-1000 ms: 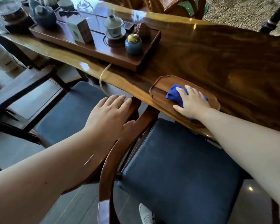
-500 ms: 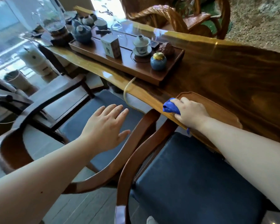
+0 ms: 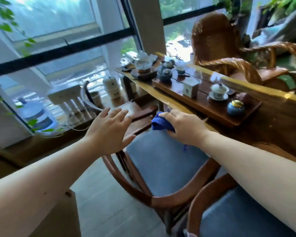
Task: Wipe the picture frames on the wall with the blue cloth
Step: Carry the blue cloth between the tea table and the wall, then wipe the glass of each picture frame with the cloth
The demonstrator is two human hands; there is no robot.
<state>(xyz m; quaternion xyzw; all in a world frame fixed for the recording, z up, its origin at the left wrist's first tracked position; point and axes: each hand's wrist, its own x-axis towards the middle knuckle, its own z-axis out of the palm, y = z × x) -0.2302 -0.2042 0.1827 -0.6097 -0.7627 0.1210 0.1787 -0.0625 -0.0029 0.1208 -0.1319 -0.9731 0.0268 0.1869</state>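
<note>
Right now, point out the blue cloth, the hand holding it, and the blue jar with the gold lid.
blue cloth (image 3: 158,123), head view, bunched front fold
right hand (image 3: 184,126), head view, back of hand
blue jar (image 3: 235,108), head view, round body

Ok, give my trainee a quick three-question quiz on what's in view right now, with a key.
1. True or false: the blue cloth is in the right hand.
2. Multiple choice: the left hand is A) gripping the chair B) open with fingers spread, holding nothing C) holding a cup.
3. Fill in: the small blue jar with the gold lid sits at the near end of the wooden ____ on the table.

Key: 1 true; 2 B; 3 tray.
</note>
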